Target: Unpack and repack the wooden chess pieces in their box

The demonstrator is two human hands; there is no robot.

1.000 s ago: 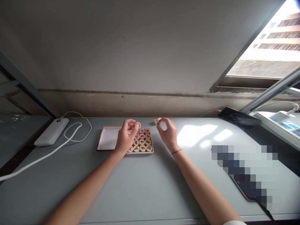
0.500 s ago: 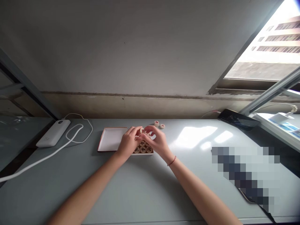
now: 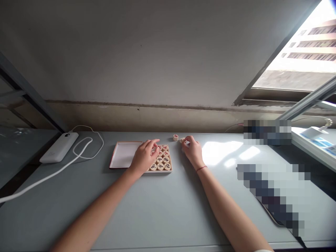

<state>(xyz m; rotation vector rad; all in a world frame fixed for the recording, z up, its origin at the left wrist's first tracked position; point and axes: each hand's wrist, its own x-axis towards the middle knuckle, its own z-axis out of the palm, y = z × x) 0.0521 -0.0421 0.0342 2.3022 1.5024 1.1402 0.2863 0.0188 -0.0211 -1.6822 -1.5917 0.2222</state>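
A shallow box [image 3: 171, 170] filled with rows of round wooden pieces with red and black characters stands at the middle of the desk. Over its left part is my left hand [image 3: 145, 155], fingers apart, holding nothing visible. The hand hides part of the pieces. To the right of the box, my right hand [image 3: 193, 151] pinches a round piece [image 3: 183, 140] at the desk's back. Just left of that, more round wood [image 3: 175, 137] with a red character stands near the wall. The open lid [image 3: 125, 155] lies left of the box.
A white power bank [image 3: 60, 147] with a white cable [image 3: 56, 173] lies at the left. Blurred-out objects lie at the right, one near the wall and one nearer the front. Metal frame bars rise at both sides, and a wall closes off the back.
My right hand has moved right, from above the box to the loose piece behind. My left hand has stayed over the box and its fingers have opened. More pieces in the box now show.
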